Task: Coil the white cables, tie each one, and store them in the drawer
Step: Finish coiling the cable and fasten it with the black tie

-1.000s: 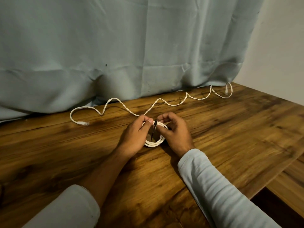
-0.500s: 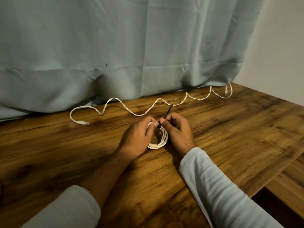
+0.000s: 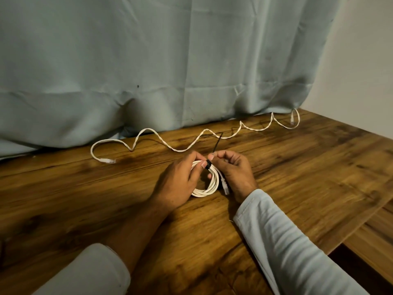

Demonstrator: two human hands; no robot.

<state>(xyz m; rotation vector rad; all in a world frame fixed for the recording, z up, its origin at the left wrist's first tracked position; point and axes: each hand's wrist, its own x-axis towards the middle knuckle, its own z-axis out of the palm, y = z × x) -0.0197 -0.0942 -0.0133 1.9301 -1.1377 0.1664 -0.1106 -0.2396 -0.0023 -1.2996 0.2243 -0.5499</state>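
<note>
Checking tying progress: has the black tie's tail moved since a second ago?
Yes. The black tie's tail swung from inside the coiled cable up and away, now pointing at the unmoved loose cable.

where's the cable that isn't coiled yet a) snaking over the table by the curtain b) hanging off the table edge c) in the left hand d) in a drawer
a: the loose cable lies in waves on the table along the curtain; the left hand holds only the coiled cable.
</note>
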